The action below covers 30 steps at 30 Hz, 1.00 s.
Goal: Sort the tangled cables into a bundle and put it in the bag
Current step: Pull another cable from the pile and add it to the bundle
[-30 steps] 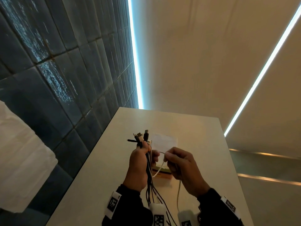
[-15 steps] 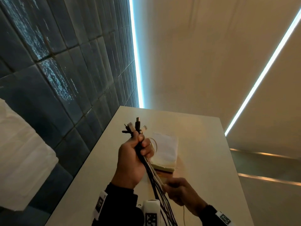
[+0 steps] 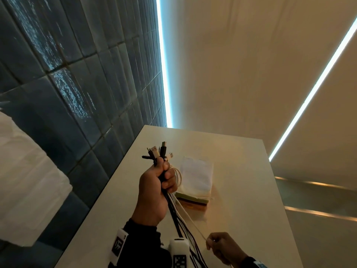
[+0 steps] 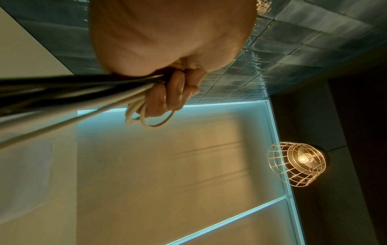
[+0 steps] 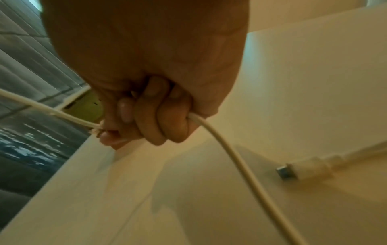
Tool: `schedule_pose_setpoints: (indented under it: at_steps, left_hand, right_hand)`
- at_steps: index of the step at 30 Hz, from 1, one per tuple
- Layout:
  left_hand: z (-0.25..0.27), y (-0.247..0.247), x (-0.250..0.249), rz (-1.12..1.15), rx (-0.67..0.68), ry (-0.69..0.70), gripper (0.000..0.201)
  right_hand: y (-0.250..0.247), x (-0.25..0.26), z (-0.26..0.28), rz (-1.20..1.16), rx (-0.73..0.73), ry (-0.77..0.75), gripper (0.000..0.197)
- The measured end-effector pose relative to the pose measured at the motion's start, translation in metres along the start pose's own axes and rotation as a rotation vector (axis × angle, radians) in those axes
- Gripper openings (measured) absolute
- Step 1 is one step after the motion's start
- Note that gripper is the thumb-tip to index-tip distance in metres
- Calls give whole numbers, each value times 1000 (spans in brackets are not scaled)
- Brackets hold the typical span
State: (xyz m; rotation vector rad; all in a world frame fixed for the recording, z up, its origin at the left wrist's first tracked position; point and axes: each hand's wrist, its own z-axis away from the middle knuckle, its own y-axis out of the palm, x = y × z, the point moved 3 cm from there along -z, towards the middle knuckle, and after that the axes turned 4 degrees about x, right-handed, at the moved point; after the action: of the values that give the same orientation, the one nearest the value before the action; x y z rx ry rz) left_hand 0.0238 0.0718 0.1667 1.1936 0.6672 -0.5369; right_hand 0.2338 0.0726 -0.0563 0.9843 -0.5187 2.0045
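Observation:
My left hand (image 3: 163,178) is raised above the table and grips a bundle of black and white cables (image 3: 174,213), with their plugs (image 3: 158,151) sticking up above the fist. The left wrist view shows the same left hand (image 4: 167,89) wrapped round the bundle of cables (image 4: 79,89), a small white loop hanging below the fingers. Lower right, my right hand (image 3: 222,246) pinches one white cable (image 3: 191,219) that runs taut down from the bundle. In the right wrist view the right hand (image 5: 146,119) is curled round this white cable (image 5: 236,157). A white bag (image 3: 197,176) lies flat on the table behind the bundle.
The pale table (image 3: 241,190) runs along a dark tiled wall (image 3: 77,93) on the left. The bag lies on a green and brown stack (image 3: 193,202). A white plug end (image 5: 301,169) rests on the tabletop near my right hand. A wire-cage lamp (image 4: 297,164) hangs overhead.
My left hand lifted the bundle higher and slightly left. My right hand slid down along the white cable toward me, drawing it straight.

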Motion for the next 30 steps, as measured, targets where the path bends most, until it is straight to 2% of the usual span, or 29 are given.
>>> schedule_pose_setpoints:
  at_steps: [3,6,8,11,13,15,17,19,23,27,30]
  left_hand:
    - [-4,-4,5,-97,-35,10,36]
    - [-7,-6,16,-188,-63,-51,35]
    - [-7,-4,25,-228,-80,-108,35]
    - [-6,3,34,-323,-109,-144,35]
    - [-2,12,34,-312,-102,-149,35]
    - [1,19,32,-171,-81,-164,36]
    - [2,25,29,19,-27,-153,38]
    - [-2,24,24,110,-4,-101,37]
    - [-4,21,16,91,29,-8,36]
    - [-2,14,7,60,30,56,38]
    - [-5,4,-4,79,25,89,38]
  right_hand:
    - [-14,15,0,79,-217,-13,27]
    - [-18,66,11,-129,-327,-200,20]
    - [-14,111,30,-246,-286,-386,21]
    - [3,166,66,-245,-125,-649,23]
    - [18,184,85,-200,-10,-736,26]
    - [28,186,93,-170,72,-754,21]
    - [32,178,92,-151,113,-728,20]
    - [30,162,86,-122,139,-650,26]
    - [12,112,62,-99,139,-419,27]
    - [-27,36,46,-27,34,-186,29]
    - [-70,-8,58,61,-135,-83,42]
